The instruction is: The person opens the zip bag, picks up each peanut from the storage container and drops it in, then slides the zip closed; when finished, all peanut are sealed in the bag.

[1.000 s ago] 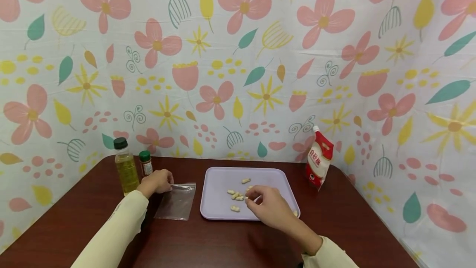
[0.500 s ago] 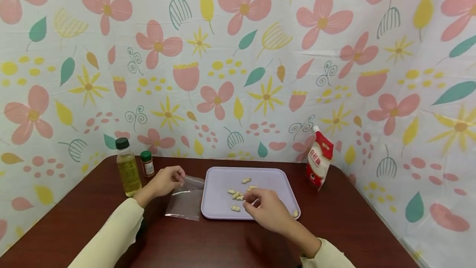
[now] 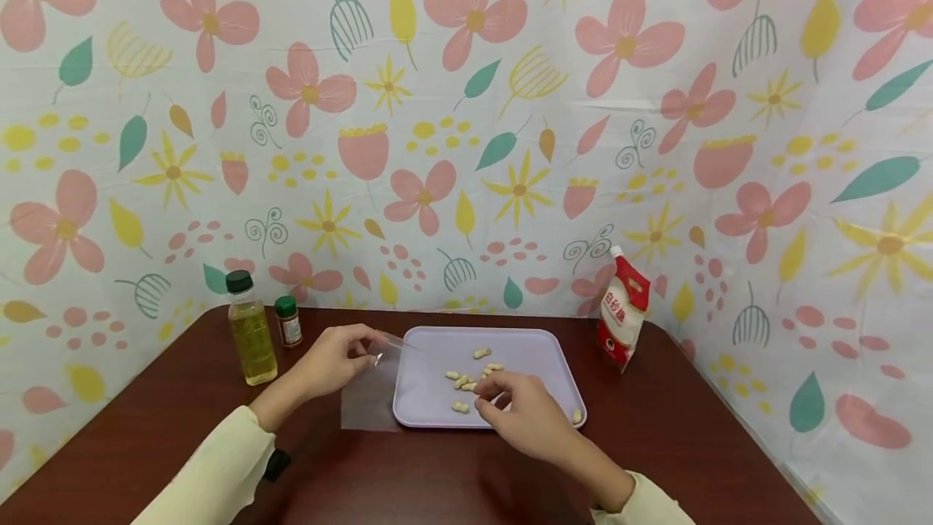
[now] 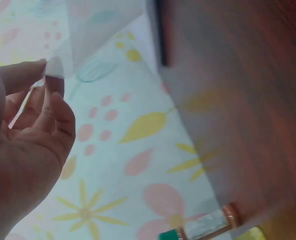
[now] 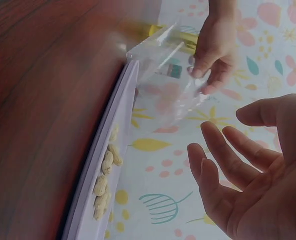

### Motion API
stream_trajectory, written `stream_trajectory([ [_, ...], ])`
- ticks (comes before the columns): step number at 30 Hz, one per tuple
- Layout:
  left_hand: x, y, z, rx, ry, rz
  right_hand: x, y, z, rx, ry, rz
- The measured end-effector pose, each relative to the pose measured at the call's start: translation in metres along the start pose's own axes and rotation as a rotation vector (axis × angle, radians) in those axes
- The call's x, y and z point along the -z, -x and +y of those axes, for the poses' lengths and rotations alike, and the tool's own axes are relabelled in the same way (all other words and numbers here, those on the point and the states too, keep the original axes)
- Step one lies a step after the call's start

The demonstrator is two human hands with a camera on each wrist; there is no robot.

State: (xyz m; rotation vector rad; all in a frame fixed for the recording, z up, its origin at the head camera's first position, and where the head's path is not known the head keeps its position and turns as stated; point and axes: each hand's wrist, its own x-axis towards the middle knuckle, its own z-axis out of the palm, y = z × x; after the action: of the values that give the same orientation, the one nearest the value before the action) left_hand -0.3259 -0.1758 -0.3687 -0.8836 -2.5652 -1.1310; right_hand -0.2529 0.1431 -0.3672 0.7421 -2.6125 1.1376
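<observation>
My left hand (image 3: 331, 364) pinches the top edge of a clear plastic bag (image 3: 367, 407) between thumb and fingers. The bag hangs beside the left end of a lilac tray (image 3: 430, 344), its upper corner overlapping the tray in the head view. In the right wrist view the see-through bag (image 5: 160, 82) droops from the left hand's fingertips. Several unshelled peanuts (image 3: 461, 407) lie scattered on the tray. Over the tray's front right part hovers my right hand (image 3: 526, 416), its fingers loosely bent and holding nothing; it hides some of the tray.
A bottle of yellow oil (image 3: 252, 339) and a small green-capped jar (image 3: 289, 324) stand at the table's left. At the back right is a red and white spouted pouch (image 3: 624, 314). A flowered cloth (image 3: 466, 144) hangs behind the dark wooden table (image 3: 408, 484).
My left hand has lifted the bag and carried it right, from near the oil bottle to the tray's left edge. The right hand has stayed nearly in place over the tray.
</observation>
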Motion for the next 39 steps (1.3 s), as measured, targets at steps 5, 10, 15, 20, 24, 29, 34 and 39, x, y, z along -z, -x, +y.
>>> stream_trajectory([
  [5,0.003,0.004,0.024,-0.062,0.027,0.081,0.003,0.0,-0.006,0.009,-0.015,0.011],
  [10,-0.004,0.004,0.047,-0.156,0.087,0.121,0.009,0.0,-0.015,0.062,-0.043,0.065],
  [15,-0.016,0.004,0.065,-0.214,0.149,0.11,0.014,0.0,-0.024,0.133,-0.054,0.113],
  [20,-0.027,-0.001,0.078,-0.277,0.192,0.085,0.02,0.002,-0.033,0.123,-0.079,0.089],
  [24,-0.035,-0.004,0.086,-0.322,0.193,0.063,0.023,0.003,-0.038,0.136,-0.092,0.067],
  [29,-0.043,-0.01,0.095,-0.393,0.198,0.054,0.024,0.005,-0.042,0.148,-0.097,0.062],
  [34,-0.052,-0.014,0.102,-0.446,0.184,0.111,0.026,0.007,-0.044,0.149,-0.098,0.078],
  [39,-0.061,-0.015,0.109,-0.439,0.059,0.264,0.027,0.009,-0.042,0.087,-0.105,0.105],
])
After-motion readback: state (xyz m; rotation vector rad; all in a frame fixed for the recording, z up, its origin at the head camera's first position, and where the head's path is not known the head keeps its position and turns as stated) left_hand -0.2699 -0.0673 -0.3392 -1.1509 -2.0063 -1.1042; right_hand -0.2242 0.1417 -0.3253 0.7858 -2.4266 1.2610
